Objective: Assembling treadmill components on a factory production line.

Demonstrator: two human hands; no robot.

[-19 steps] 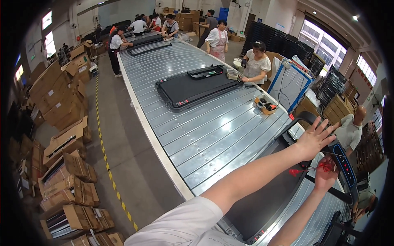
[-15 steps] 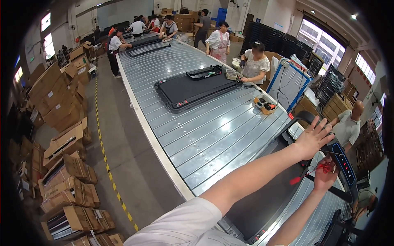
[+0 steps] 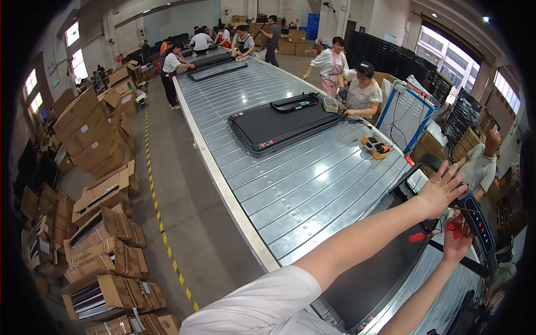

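A black flat treadmill [image 3: 379,268] lies on the metal roller line [image 3: 312,190] right in front of me. Its raised handlebar with a console strip [image 3: 480,223] stands at the right. My left hand [image 3: 441,190] hovers over that bar, empty, with its fingers spread. Just below it my right hand [image 3: 458,245] pinches a small red safety clip [image 3: 451,226] beside the console. A thin cord runs from the clip to a red tag [image 3: 416,237] above the belt.
Further up the line lies a second black treadmill [image 3: 279,125], with two co-workers [image 3: 363,89] at its right end and a small tool tray [image 3: 375,147] nearby. Another person [image 3: 480,162] stands at my right. Stacked cardboard boxes [image 3: 106,234] line the aisle left of a yellow floor line [image 3: 162,229].
Both hands sit slightly further right in the picture, in the same pose. At the far end of the line a person has walked a few steps.
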